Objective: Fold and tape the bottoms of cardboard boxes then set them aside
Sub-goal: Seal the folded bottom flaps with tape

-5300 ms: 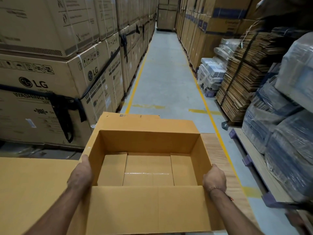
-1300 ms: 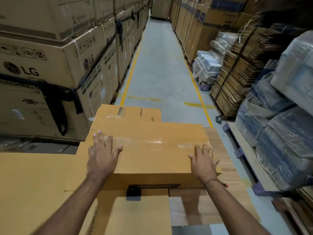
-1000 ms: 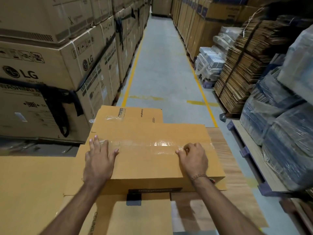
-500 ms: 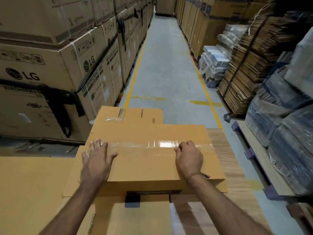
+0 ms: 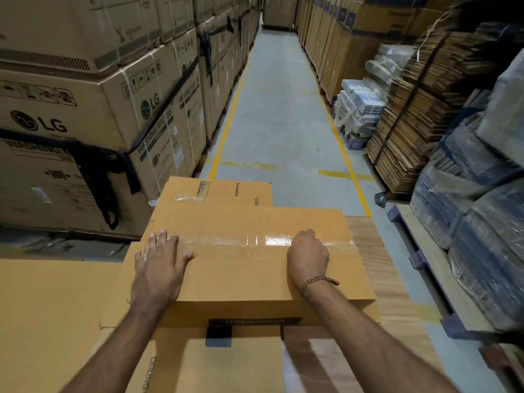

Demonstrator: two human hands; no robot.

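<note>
A brown cardboard box (image 5: 241, 276) lies bottom-up on the wooden table (image 5: 380, 282). A strip of clear tape (image 5: 243, 241) runs across its closed bottom flaps. My left hand (image 5: 160, 265) presses flat on the left end of the tape, fingers spread. On the tape right of the middle rests my right hand (image 5: 307, 256), its fingers curled under and holding nothing. One printed top flap (image 5: 226, 192) of the box sticks out at the far side.
Flat cardboard sheets lie to the left (image 5: 56, 307) and in front (image 5: 212, 364). Stacked LG cartons (image 5: 85, 123) wall the left side. Bundles of flattened cardboard (image 5: 411, 123) and wrapped pallets (image 5: 482, 199) line the right. A grey aisle (image 5: 278, 109) runs ahead.
The box, open side up five seconds ago, now lies bottom-up. My right hand slid left along the tape from the right end and curled its fingers. My left hand stayed flat.
</note>
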